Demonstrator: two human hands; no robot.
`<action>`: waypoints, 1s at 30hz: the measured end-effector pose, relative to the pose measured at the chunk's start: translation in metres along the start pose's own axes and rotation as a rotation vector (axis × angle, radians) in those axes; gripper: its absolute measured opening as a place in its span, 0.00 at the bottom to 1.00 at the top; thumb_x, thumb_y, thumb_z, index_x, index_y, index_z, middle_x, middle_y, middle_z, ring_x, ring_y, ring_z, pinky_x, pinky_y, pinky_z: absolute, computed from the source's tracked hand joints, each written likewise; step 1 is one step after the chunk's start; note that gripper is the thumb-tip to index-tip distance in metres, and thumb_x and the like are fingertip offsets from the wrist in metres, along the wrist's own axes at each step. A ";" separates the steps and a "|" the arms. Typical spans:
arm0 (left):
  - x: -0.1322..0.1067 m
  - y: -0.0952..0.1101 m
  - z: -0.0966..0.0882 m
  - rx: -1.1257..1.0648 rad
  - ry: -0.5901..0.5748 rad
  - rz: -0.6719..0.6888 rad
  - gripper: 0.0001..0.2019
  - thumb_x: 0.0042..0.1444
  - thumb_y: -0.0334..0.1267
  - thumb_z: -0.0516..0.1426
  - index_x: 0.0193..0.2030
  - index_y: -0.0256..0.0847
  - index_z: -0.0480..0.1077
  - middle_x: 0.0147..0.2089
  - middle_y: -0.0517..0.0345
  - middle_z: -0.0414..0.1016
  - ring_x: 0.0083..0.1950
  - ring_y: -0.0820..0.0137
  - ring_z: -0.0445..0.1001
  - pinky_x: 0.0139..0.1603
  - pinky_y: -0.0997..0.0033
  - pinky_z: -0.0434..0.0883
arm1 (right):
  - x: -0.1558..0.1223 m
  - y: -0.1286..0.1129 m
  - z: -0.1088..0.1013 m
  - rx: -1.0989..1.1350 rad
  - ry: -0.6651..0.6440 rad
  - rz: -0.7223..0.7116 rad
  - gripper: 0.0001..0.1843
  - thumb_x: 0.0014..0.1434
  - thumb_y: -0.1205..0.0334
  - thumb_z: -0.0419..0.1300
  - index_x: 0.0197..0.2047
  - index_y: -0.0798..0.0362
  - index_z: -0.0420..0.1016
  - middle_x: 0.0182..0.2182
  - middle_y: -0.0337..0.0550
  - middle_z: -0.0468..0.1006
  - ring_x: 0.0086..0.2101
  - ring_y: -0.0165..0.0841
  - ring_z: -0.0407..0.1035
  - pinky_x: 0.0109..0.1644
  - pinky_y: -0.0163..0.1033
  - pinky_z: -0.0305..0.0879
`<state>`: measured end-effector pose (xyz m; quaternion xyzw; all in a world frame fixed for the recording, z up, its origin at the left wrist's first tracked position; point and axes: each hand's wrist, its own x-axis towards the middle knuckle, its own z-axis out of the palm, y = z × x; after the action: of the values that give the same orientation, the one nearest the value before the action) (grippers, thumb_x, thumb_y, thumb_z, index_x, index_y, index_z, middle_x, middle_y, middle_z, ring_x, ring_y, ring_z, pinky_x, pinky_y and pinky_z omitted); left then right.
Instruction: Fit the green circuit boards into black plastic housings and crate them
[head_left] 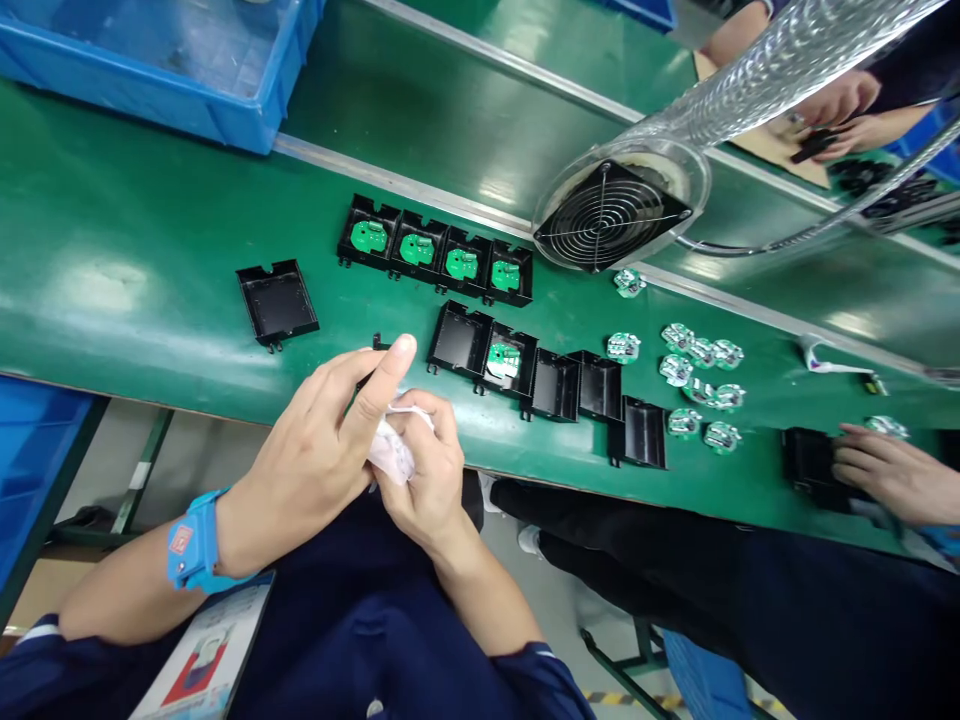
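My left hand (pixel 315 455) and my right hand (pixel 424 470) meet at the near edge of the green bench (pixel 112 290). Both are closed around a small white crumpled piece (pixel 391 455), perhaps a wipe or a finger cot. The left index finger sticks up past it. A blue wrist strap (pixel 193 545) sits on my left wrist. Just beyond the hands lies a row of black plastic housings (pixel 555 385); one holds a round green circuit board (pixel 502 360). Further back, a second row of housings (pixel 435 250) each carries a green board.
A single empty black housing (pixel 277 300) lies to the left. Several loose round boards (pixel 701 385) are scattered to the right. A fume fan with a hose (pixel 611 215) stands behind them. A blue bin (pixel 165 65) sits far left. A co-worker's hand (pixel 889 470) rests on a black part.
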<state>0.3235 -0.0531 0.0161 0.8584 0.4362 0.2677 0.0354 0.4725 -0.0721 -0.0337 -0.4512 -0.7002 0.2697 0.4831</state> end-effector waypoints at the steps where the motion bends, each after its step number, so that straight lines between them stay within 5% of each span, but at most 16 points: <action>1: 0.000 0.000 0.000 -0.003 0.002 0.000 0.43 0.60 0.25 0.55 0.78 0.35 0.38 0.62 0.36 0.68 0.63 0.54 0.68 0.61 0.50 0.74 | -0.001 0.000 0.002 -0.013 0.024 -0.003 0.04 0.64 0.66 0.57 0.42 0.52 0.72 0.45 0.50 0.72 0.48 0.40 0.70 0.48 0.48 0.72; 9: 0.001 -0.005 -0.003 -0.039 -0.030 -0.052 0.45 0.58 0.26 0.54 0.78 0.37 0.35 0.64 0.37 0.67 0.63 0.55 0.68 0.62 0.48 0.73 | 0.002 0.003 0.012 0.077 0.124 0.018 0.06 0.63 0.68 0.55 0.37 0.50 0.72 0.38 0.45 0.74 0.46 0.40 0.71 0.46 0.47 0.73; 17: -0.004 -0.009 -0.009 -0.116 -0.061 -0.124 0.52 0.57 0.35 0.62 0.78 0.44 0.31 0.67 0.41 0.66 0.64 0.53 0.69 0.63 0.46 0.74 | 0.003 0.009 0.011 0.224 0.151 0.170 0.08 0.66 0.64 0.54 0.35 0.50 0.72 0.40 0.45 0.73 0.43 0.38 0.71 0.47 0.47 0.71; 24: -0.004 -0.010 -0.012 -0.118 -0.060 -0.150 0.52 0.58 0.36 0.62 0.78 0.46 0.29 0.67 0.42 0.65 0.64 0.53 0.69 0.61 0.47 0.75 | 0.005 0.013 0.003 0.168 0.126 0.075 0.08 0.63 0.65 0.56 0.46 0.47 0.72 0.45 0.45 0.72 0.49 0.40 0.70 0.53 0.50 0.69; 27: -0.004 -0.010 -0.011 -0.117 -0.064 -0.140 0.51 0.59 0.35 0.60 0.78 0.46 0.29 0.67 0.43 0.65 0.63 0.54 0.69 0.61 0.46 0.75 | 0.005 0.010 0.000 0.151 0.064 -0.004 0.09 0.63 0.57 0.55 0.45 0.48 0.70 0.44 0.46 0.70 0.48 0.43 0.69 0.52 0.54 0.69; 30: -0.003 -0.009 -0.011 -0.098 -0.051 -0.118 0.49 0.59 0.32 0.60 0.78 0.45 0.30 0.66 0.43 0.67 0.63 0.55 0.69 0.62 0.47 0.74 | 0.006 0.008 -0.002 0.175 -0.029 0.001 0.24 0.66 0.39 0.44 0.43 0.49 0.69 0.45 0.49 0.68 0.49 0.47 0.67 0.52 0.58 0.68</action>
<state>0.3101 -0.0521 0.0214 0.8349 0.4715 0.2641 0.1044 0.4768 -0.0636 -0.0374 -0.4035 -0.6809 0.3364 0.5102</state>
